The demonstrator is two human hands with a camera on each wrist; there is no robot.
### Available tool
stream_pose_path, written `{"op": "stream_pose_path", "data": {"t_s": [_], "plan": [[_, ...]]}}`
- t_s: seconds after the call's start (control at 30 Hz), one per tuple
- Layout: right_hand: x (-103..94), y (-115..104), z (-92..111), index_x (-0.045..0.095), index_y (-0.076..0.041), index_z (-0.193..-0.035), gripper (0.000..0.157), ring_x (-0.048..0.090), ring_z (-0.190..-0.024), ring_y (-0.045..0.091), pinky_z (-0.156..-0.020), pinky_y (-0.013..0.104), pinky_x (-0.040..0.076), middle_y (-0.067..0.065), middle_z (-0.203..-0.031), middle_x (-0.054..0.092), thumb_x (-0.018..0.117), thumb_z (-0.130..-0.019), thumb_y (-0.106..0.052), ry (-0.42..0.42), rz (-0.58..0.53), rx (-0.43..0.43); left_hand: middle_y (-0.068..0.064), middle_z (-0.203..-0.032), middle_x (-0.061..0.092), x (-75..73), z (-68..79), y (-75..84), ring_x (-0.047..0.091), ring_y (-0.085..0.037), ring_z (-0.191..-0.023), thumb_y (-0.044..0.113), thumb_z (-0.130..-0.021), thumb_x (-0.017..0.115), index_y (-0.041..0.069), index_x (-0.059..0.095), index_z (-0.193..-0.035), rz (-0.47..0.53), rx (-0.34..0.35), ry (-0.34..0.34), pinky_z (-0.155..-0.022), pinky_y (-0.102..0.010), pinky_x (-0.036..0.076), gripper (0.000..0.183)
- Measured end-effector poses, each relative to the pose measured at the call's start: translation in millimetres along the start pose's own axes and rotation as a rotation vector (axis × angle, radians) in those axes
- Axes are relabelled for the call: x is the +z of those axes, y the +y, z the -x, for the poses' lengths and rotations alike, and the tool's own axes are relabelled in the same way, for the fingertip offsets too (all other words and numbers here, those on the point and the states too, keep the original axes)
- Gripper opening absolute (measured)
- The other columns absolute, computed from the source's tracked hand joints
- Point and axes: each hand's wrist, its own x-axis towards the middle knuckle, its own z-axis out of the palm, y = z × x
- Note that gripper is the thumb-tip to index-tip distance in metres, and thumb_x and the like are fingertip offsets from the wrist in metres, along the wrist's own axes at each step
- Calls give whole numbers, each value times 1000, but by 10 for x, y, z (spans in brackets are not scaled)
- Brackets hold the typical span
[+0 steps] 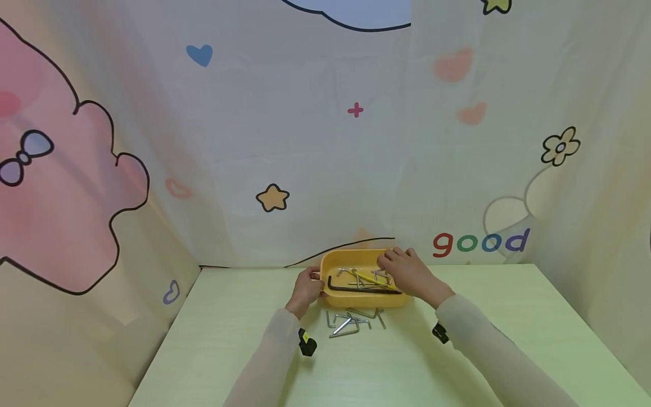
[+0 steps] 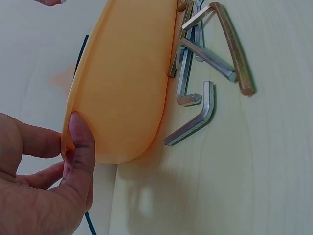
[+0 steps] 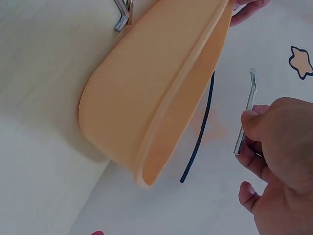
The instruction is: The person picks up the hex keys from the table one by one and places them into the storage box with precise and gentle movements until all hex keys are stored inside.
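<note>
Silver hex key (image 3: 251, 99), right hand (image 3: 288, 152) pinching, points lengthwise toward left hand (image 2: 46, 191).

The orange tray (image 2: 122, 83) is cut off by the left wrist view's top edge.

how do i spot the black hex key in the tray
On the pale green table is a yellow tray, held by the left hand. Along its near inner side lies the long L-shaped hex key; its black colour sets it apart from the silver keys beside it.
</note>
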Motion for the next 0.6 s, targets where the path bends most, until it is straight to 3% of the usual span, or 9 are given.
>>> {"op": "stream_pose_path", "data": {"t_s": [0.6], "plan": [[155, 70, -293, 56, -16, -106, 12, 48, -98, 23, -76, 38, 36, 2, -103, 57, 61, -96, -11, -84, -62, 45, -14, -108, 52, -8, -12, -8, 62, -24, -85, -7, -87, 53, -1, 48, -139, 7, -9, -13, -62, -22, 59, 52]]}}
